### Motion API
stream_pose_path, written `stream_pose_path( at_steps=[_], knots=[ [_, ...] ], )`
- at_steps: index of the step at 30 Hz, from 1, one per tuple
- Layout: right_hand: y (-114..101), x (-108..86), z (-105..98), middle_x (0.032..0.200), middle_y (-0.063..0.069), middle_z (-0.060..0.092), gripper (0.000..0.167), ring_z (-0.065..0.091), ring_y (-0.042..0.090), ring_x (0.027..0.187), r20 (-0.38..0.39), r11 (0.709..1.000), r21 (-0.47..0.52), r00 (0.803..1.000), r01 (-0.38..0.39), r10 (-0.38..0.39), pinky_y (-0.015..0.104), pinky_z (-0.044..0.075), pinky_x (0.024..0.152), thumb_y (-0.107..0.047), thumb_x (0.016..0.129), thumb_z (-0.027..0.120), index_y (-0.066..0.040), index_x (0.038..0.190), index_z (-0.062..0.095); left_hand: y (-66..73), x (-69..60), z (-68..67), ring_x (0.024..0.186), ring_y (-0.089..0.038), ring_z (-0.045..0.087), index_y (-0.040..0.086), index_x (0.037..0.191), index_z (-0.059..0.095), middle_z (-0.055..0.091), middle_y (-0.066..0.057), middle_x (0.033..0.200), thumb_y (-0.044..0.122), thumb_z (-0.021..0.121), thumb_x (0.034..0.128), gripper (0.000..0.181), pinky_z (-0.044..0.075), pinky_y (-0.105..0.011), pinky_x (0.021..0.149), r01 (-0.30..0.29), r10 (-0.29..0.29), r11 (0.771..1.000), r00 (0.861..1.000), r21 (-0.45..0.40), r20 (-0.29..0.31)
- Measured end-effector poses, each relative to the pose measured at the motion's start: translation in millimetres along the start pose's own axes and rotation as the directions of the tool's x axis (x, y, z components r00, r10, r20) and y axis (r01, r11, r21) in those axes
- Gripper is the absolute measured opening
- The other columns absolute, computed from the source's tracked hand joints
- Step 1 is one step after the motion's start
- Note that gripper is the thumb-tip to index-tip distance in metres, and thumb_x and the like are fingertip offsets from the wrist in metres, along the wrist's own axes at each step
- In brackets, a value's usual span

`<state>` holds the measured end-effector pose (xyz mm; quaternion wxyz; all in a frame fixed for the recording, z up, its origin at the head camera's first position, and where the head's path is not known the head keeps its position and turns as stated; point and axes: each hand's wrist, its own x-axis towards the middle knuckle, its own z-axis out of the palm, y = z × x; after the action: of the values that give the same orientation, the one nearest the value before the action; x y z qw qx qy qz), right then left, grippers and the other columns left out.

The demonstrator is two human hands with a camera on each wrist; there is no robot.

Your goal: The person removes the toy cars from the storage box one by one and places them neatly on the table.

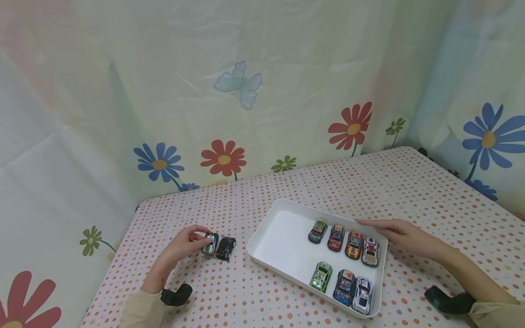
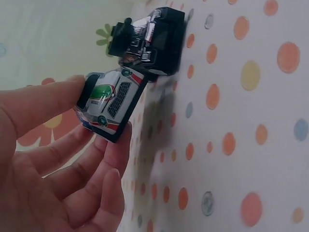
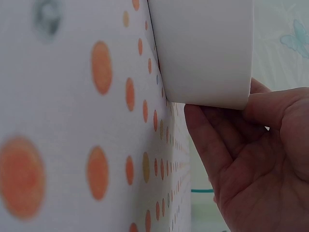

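My left hand pinches a small white toy car with a green windshield between thumb and fingers. In the left wrist view the car looks tilted. A black toy car stands on the table just to its right. At the far right corner of a white tray, my right hand touches the rim and outer wall, its fingers fairly straight. Inside the tray, several toy cars form two groups: the far one includes a red car, the near one a green car and a white-and-blue car.
A dotted cloth covers the table. The tray's left half shows bare white floor. Behind the table hangs a curtain printed with flowers and a butterfly. Each wrist wears a black device, one by the left sleeve.
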<state>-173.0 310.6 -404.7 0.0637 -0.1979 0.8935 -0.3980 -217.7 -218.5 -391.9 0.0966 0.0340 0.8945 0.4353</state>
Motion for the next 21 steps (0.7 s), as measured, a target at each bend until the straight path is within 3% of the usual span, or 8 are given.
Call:
stream_pose_path(
  at_steps=[16, 21],
  knots=[
    [-0.6, 0.0, -0.4, 0.133, 0.025, 0.045, 0.037, 0.043, 0.045, 0.118, 0.005, 1.000, 0.008, 1.000, -0.018, 0.018, 0.051, 0.042, 0.087, -0.004, 0.099, 0.041, -0.003, 0.135, 0.049, -8.9, 5.8, 3.3, 0.082, -0.020, 0.054, -0.001, 0.113, 0.061, 0.059, -0.008, 0.093, 0.019, 0.066, 0.0883, 0.032, 0.045, -0.034, 0.065, 0.023, -0.023, 0.999, 1.000, 0.047, -0.012],
    [-0.8, -0.2, -0.9, 0.133, 0.026, 0.045, 0.037, 0.044, 0.045, 0.117, 0.009, 1.000, 0.011, 1.000, -0.019, 0.019, 0.051, 0.042, 0.087, -0.005, 0.099, 0.042, -0.003, 0.135, 0.049, -9.5, 6.2, 5.3, 0.086, -0.022, 0.053, -0.002, 0.112, 0.063, 0.059, -0.007, 0.094, 0.017, 0.065, 0.0888, 0.030, 0.045, -0.035, 0.067, 0.024, -0.021, 0.995, 0.999, 0.101, -0.038]
  ],
)
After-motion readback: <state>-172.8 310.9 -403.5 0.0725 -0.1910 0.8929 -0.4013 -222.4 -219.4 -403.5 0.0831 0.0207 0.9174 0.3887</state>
